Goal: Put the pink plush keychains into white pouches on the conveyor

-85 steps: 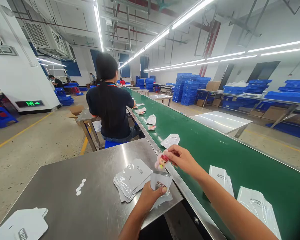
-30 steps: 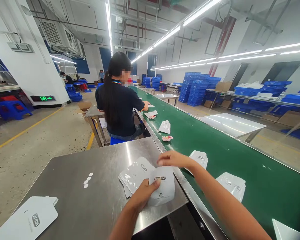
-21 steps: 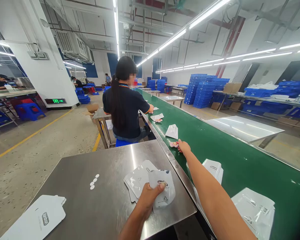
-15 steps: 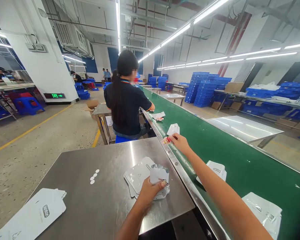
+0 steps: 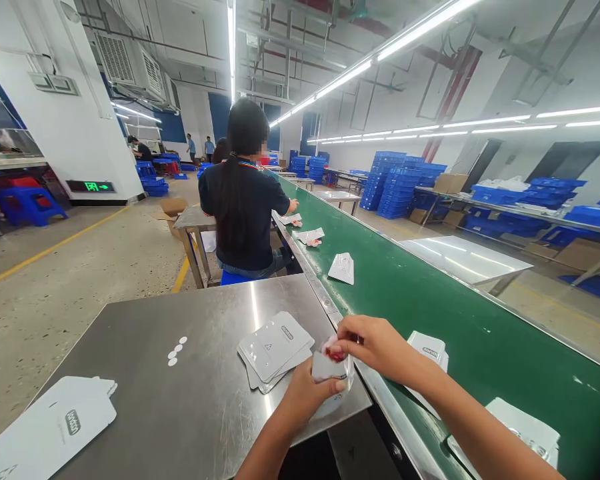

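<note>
My left hand (image 5: pixel 307 393) is closed around a white pouch (image 5: pixel 327 367) over the near right corner of the metal table. The pouch's mouth points up. Closed on a small red and pink figurine (image 5: pixel 336 352), my right hand (image 5: pixel 370 343) is right at that mouth; the figurine looks partly inside, though my fingers hide some of it. Just left of my hands lies a stack of white printed pouches (image 5: pixel 275 347) on the table. Several white round stickers (image 5: pixel 177 351) sit in a row further left, and more white pouches (image 5: pixel 55 427) lie at the table's left edge.
A green conveyor belt (image 5: pixel 380 267) runs along the right, carrying a white pouch (image 5: pixel 342 268) and further pouches (image 5: pixel 427 353) beneath my right forearm. A co-worker (image 5: pixel 243 200) sits ahead beside the belt. Stacked blue crates (image 5: pixel 390 185) stand beyond it.
My right hand has come back from over the belt with the figurine to the pouch mouth. The left hand has shifted slightly right and down. The co-worker's arm reaches further over the belt.
</note>
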`<move>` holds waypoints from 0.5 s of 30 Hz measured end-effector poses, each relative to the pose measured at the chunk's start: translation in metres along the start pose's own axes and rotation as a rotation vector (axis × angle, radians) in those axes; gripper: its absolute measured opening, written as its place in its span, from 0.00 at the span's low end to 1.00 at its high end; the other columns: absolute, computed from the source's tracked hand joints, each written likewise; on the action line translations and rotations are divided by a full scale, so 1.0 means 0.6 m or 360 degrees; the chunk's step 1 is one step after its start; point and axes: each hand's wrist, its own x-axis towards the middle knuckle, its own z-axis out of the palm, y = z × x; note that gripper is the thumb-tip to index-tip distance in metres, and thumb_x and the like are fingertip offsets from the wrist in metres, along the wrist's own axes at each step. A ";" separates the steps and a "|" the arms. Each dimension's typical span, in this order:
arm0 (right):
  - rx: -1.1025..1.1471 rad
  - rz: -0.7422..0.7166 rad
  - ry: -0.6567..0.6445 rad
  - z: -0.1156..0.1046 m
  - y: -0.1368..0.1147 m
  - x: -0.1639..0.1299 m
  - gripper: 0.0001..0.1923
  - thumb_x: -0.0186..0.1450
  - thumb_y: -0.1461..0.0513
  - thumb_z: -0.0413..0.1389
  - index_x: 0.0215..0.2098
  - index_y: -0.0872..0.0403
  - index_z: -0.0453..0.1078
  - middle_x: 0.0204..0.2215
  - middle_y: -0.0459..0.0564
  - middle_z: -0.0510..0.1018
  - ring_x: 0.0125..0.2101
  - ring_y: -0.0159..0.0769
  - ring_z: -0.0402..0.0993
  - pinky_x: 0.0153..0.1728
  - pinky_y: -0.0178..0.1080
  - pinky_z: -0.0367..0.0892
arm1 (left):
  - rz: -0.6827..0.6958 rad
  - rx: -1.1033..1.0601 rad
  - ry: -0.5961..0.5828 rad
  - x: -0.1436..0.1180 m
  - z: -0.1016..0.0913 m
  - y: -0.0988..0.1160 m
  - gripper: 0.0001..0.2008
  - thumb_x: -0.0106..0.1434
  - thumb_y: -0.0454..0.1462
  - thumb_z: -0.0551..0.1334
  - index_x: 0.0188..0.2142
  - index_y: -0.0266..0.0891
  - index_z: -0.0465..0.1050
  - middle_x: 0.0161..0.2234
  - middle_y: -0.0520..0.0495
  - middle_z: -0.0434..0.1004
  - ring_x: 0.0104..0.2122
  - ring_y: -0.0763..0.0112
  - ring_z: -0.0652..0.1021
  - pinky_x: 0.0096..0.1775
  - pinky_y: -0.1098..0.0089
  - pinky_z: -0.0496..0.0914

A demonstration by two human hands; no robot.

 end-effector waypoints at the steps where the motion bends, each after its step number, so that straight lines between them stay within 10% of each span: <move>1: -0.0057 -0.0124 -0.0030 0.003 -0.003 -0.009 0.13 0.65 0.53 0.50 0.32 0.50 0.72 0.40 0.48 0.76 0.41 0.38 0.70 0.43 0.40 0.63 | -0.0007 0.0029 -0.0015 -0.002 0.005 0.003 0.19 0.49 0.41 0.68 0.39 0.34 0.72 0.33 0.49 0.74 0.32 0.69 0.71 0.35 0.71 0.63; 5: -0.0264 -0.0349 -0.0161 0.014 -0.013 -0.042 0.15 0.64 0.51 0.51 0.33 0.50 0.75 0.60 0.45 0.58 0.59 0.47 0.49 0.58 0.47 0.48 | 0.0032 0.0256 -0.0015 -0.011 0.027 0.026 0.13 0.52 0.40 0.65 0.36 0.35 0.73 0.30 0.49 0.74 0.31 0.68 0.71 0.33 0.71 0.64; 10: -0.0065 -0.0173 -0.0106 -0.002 0.023 -0.048 0.17 0.68 0.55 0.44 0.34 0.51 0.73 0.44 0.49 0.73 0.42 0.36 0.70 0.45 0.37 0.64 | 0.0102 0.0501 -0.0290 -0.009 -0.007 0.055 0.23 0.57 0.43 0.60 0.51 0.39 0.67 0.49 0.43 0.72 0.49 0.56 0.71 0.48 0.63 0.64; 15: -0.0198 0.0470 0.0501 -0.028 0.166 -0.033 0.23 0.63 0.47 0.46 0.21 0.53 0.65 0.23 0.48 0.70 0.23 0.34 0.67 0.26 0.37 0.64 | 0.0012 0.1808 0.0414 0.012 -0.093 0.019 0.34 0.58 0.47 0.57 0.60 0.32 0.53 0.63 0.36 0.46 0.63 0.49 0.46 0.59 0.47 0.40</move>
